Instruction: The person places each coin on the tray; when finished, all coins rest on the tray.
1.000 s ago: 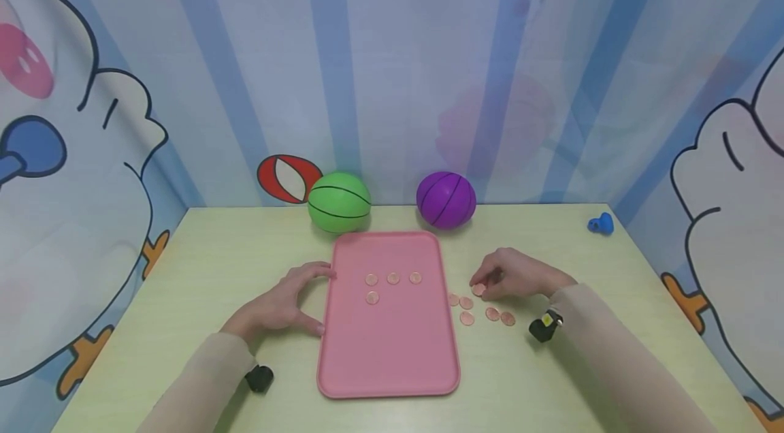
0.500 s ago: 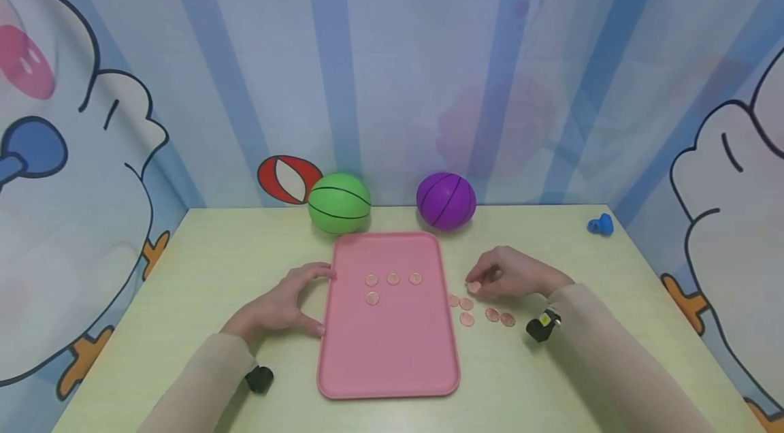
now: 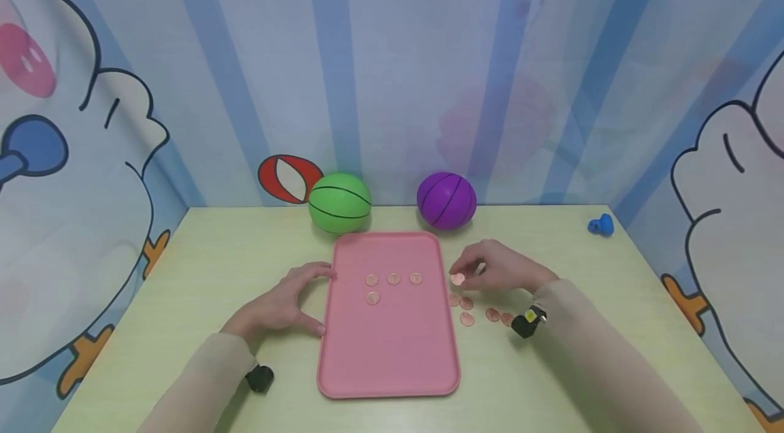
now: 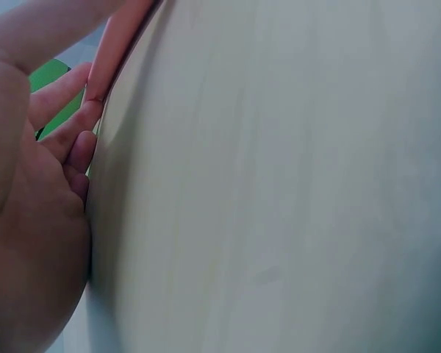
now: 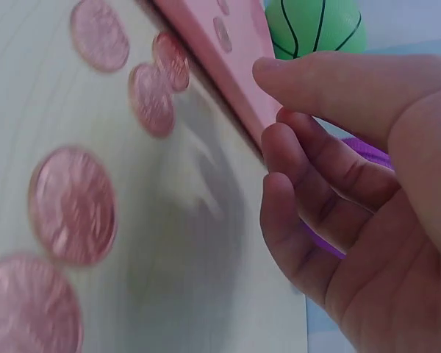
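Note:
A copper-coloured coin [image 3: 457, 279] is pinched between the thumb and fingertips of my right hand [image 3: 503, 265], just beyond the right edge of the pink tray [image 3: 388, 358]. That coin is hidden behind the thumb in the right wrist view. On the tray lie several coins [image 3: 394, 278], most of them in a row with one below. Several loose coins [image 5: 73, 206] lie on the table below my right hand. My left hand [image 3: 275, 300] touches the tray's left rim with spread thumb and fingers; the left wrist view shows its fingertips at the rim.
A green ball [image 3: 339, 203] sits behind the tray's far edge, and a purple ball [image 3: 446, 201] stands to its right. A small blue object [image 3: 601, 225] lies in the table's far right corner. A printed cloth [image 3: 392, 79] hangs behind the table.
My right hand has moved left and slightly away from me with the coin, from above the loose coins to beside the tray. My left hand and the tray have stayed still.

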